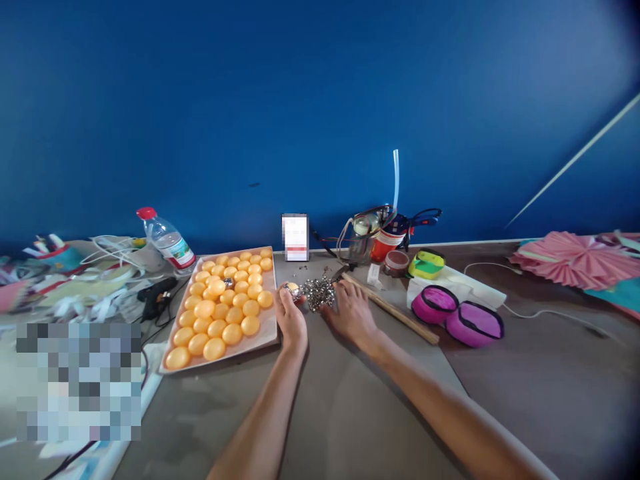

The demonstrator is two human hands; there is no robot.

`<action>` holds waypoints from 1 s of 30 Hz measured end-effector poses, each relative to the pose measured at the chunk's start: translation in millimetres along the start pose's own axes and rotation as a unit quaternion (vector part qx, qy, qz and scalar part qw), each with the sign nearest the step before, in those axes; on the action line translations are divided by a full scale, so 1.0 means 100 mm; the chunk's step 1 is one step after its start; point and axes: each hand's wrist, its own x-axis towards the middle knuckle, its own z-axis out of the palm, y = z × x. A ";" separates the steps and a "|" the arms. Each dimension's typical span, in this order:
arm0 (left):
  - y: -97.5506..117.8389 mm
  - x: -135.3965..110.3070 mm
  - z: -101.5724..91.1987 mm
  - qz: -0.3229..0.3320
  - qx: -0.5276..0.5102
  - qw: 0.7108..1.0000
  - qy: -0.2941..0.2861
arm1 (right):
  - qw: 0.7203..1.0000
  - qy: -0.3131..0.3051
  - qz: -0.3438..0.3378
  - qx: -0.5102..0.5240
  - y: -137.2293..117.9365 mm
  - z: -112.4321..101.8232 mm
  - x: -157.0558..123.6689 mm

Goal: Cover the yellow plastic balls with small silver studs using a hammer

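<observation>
My left hand (293, 325) is closed around an orange ball (293, 288) whose surface partly carries small shiny silver pieces. Right of it, a heap of loose silver pieces (320, 293) lies on the grey table. My right hand (353, 312) rests palm down at the heap's right side, fingers stretched out; whether a fingertip touches a piece is hard to make out. A shallow box (270, 327) on the left holds rows of plain orange balls (231, 333). Among them sits one ball covered in silver (229, 283).
A wooden stick (400, 313) lies diagonally beyond my right hand. Magenta fabric bowls (474, 325) and a red cup (386, 245) stand to the right. A phone (295, 237) leans at the blue wall. Left are a tilted bottle (173, 243) and a black glue gun (156, 297).
</observation>
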 end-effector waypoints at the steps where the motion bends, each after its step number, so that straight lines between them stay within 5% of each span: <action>1: 0.00 0.00 0.00 -0.001 0.000 1.000 -0.001 | 1.000 -0.006 -0.016 0.022 0.05 -0.05 -0.01; 7: -0.02 0.00 0.00 0.007 0.010 1.000 -0.004 | 0.983 -0.105 -0.116 0.092 0.16 -0.10 -0.03; 16: 0.03 -0.07 0.04 -0.078 -0.079 0.992 -0.064 | 0.981 -0.042 -0.091 0.164 0.14 0.15 0.07; 30: 0.23 -0.09 0.02 -0.270 -0.259 0.898 -0.230 | 0.847 0.021 -0.032 0.530 0.20 0.05 0.12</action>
